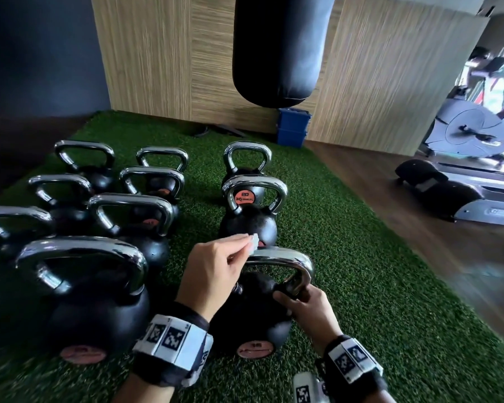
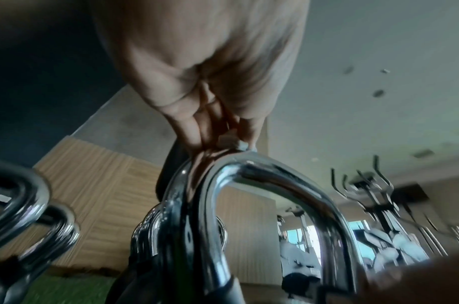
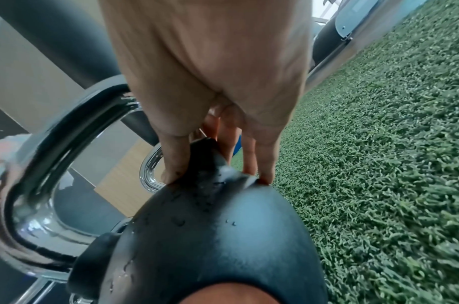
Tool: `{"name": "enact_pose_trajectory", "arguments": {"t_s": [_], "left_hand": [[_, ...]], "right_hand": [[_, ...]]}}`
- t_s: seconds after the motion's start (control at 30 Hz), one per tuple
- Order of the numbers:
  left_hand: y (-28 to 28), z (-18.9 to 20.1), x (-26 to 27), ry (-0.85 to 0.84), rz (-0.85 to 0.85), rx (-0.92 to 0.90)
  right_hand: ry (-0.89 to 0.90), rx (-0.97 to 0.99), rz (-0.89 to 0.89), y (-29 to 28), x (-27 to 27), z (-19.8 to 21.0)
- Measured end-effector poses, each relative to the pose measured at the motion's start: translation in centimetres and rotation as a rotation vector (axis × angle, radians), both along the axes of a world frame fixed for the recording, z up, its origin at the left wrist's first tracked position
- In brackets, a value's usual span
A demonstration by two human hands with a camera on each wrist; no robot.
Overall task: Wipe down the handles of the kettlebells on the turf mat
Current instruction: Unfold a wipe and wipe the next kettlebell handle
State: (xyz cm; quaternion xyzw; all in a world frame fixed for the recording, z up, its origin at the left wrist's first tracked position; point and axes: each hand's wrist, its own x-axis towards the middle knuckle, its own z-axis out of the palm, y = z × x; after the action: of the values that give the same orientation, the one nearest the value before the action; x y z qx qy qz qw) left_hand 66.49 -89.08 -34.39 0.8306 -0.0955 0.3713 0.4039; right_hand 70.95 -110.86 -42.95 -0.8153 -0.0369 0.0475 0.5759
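Note:
Several black kettlebells with chrome handles stand on the green turf mat point(image 1: 346, 257). The nearest one point(image 1: 253, 309) has a chrome handle point(image 1: 288, 258) arching over it. My left hand point(image 1: 216, 266) pinches a small white wipe point(image 1: 253, 241) against the top left of that handle; the wipe point(image 2: 242, 145) sits on the chrome bend point(image 2: 262, 174) in the left wrist view. My right hand point(image 1: 306, 303) grips the handle's right base where it joins the black body point(image 3: 218, 236), thumb and fingers point(image 3: 249, 162) on either side.
A black punching bag point(image 1: 280, 48) hangs over the mat's far end, with blue boxes point(image 1: 293, 128) behind it. Wood-panel wall at the back, wooden floor and exercise machines point(image 1: 472, 135) to the right. Another large kettlebell point(image 1: 93, 301) stands close on the left.

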Motion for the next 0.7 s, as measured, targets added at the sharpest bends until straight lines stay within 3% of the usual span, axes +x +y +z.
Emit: {"name": "enact_pose_trajectory", "arguments": {"t_s": [0.1, 0.3, 0.6, 0.7], "left_hand": [[-0.9, -0.7, -0.1, -0.034, 0.027, 0.045], [1.0, -4.1, -1.3, 0.097, 0.186, -0.411], [0.2, -9.4, -1.6, 0.108, 0.122, -0.795], [-0.3, -11.1, -2.3, 0.127, 0.123, -0.762]], "right_hand": [[0.027, -0.005, 0.003, -0.2, 0.2, 0.1], [0.048, -0.096, 0.060, -0.5, 0.8, 0.7], [0.088, -0.067, 0.061, -0.5, 1.2, 0.7], [0.099, -0.062, 0.072, -0.6, 1.5, 1.0]]}}
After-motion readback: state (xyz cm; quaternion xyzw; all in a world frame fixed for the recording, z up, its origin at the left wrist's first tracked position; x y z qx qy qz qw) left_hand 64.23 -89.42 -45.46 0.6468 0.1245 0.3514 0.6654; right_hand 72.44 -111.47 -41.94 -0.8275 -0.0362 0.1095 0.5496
